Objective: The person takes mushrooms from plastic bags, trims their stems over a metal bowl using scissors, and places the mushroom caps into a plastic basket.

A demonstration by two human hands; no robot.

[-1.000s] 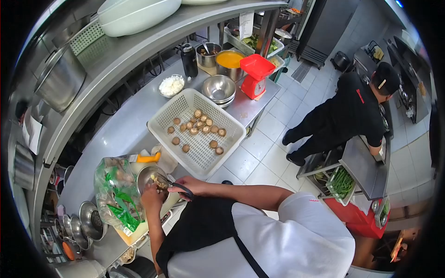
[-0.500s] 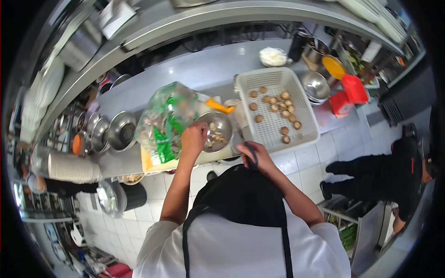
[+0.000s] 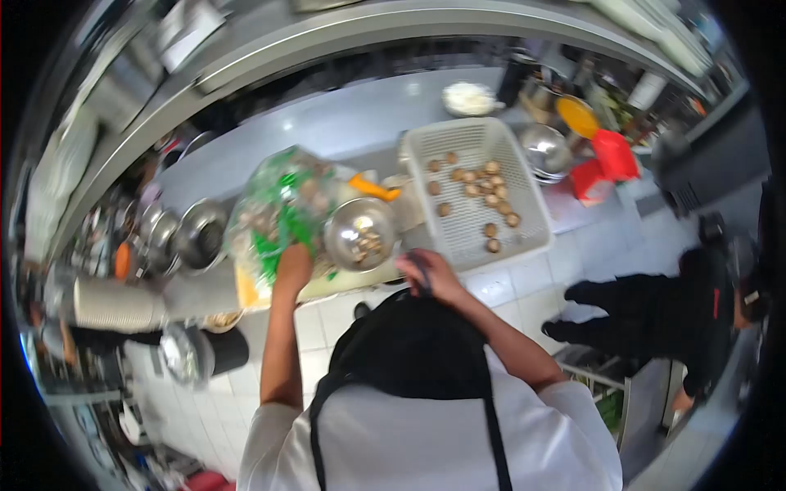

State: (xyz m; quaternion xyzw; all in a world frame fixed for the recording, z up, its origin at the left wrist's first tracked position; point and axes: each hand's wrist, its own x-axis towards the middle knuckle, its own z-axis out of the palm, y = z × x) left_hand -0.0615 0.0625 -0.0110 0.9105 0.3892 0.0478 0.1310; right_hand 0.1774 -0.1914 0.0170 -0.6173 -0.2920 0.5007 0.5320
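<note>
My left hand (image 3: 295, 266) is at the lower right side of a clear plastic bag (image 3: 274, 204) with green print; its fingers are blurred and partly hidden against the bag. Scissors with dark handles (image 3: 421, 274) are held in my right hand (image 3: 434, 277), near the counter's front edge. Between the hands stands a steel bowl (image 3: 360, 233) with small cut pieces inside. An orange-handled tool (image 3: 375, 188) lies just behind the bowl. To the right, a white perforated basket (image 3: 524, 213) holds several brown mushrooms.
Behind the basket is a bowl of white food (image 3: 471, 98). Stacked steel bowls (image 3: 546, 149) and a red scale (image 3: 591, 182) stand at right. More steel bowls (image 3: 202, 233) are at left. A person in black (image 3: 679, 311) works at far right.
The view has swung round. My left hand has moved left from the steel bowl to the bag. The scissors, first over the bowl, are now right of it in my right hand.
</note>
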